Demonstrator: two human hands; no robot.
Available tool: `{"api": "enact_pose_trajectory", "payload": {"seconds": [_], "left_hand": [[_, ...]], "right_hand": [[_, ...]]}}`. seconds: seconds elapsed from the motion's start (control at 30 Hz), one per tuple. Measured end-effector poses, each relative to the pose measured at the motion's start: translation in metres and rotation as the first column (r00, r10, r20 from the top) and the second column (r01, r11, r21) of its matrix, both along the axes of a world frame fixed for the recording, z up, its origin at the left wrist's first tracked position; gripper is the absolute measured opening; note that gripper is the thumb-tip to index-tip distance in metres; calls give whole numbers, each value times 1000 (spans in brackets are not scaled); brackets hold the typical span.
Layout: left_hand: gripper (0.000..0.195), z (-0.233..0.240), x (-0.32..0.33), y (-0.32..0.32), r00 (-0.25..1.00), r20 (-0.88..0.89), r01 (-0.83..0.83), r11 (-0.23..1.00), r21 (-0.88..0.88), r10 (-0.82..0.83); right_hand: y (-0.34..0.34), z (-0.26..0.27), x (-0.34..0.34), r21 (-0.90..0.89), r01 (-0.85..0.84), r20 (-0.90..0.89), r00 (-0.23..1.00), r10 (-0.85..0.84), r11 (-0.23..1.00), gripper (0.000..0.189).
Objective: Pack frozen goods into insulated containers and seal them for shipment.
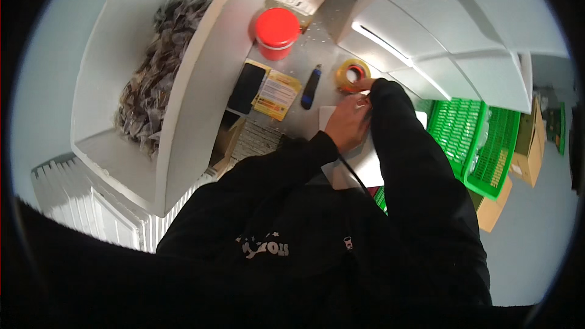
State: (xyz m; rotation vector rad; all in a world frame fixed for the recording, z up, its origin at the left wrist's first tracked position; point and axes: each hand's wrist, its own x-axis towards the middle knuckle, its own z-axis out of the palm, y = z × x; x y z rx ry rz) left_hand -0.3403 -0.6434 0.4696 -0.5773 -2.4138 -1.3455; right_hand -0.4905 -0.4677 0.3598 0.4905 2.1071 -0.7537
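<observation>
My left hand (pixel 348 123) has its fingers curled, close against my right hand (pixel 364 84). Most of the right hand is hidden by its black sleeve, and what either hand may hold cannot be made out. The visible fingers of the right hand are at the near edge of a roll of clear yellowish tape (pixel 341 76), perhaps touching it. Beneath both hands lies a flat white sheet (pixel 361 171). To the left of the tape is a blue and black utility knife (pixel 311 87) on the grey table (pixel 315 41).
A white foam box (pixel 196 100) with plastic-wrapped packets (pixel 155 73) stands left. Beyond a dark phone (pixel 248 87) and printed leaflet (pixel 279 91) is a red-lidded tub (pixel 277 32). White foam boxes (pixel 411 23), green plastic baskets (pixel 457 123) and a cardboard box (pixel 528 155) are right.
</observation>
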Motion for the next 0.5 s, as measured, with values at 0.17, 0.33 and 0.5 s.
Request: {"api": "enact_pose_trajectory", "payload": {"seconds": [0.17, 0.33, 0.5], "left_hand": [[23, -84, -17, -114, 805, 122, -518, 789, -331, 580], [24, -153, -9, -138, 831, 252, -211, 701, -681, 496], [26, -125, -4, -129, 860, 197, -213, 681, -700, 471]], "right_hand": [[-1, -2, -2, -3, 458, 125, 882, -454, 889, 48], [7, 58, -23, -23, 166, -2, 986, -166, 986, 33], [-17, 181, 44, -181, 248, -171, 945, -279, 952, 39]]}}
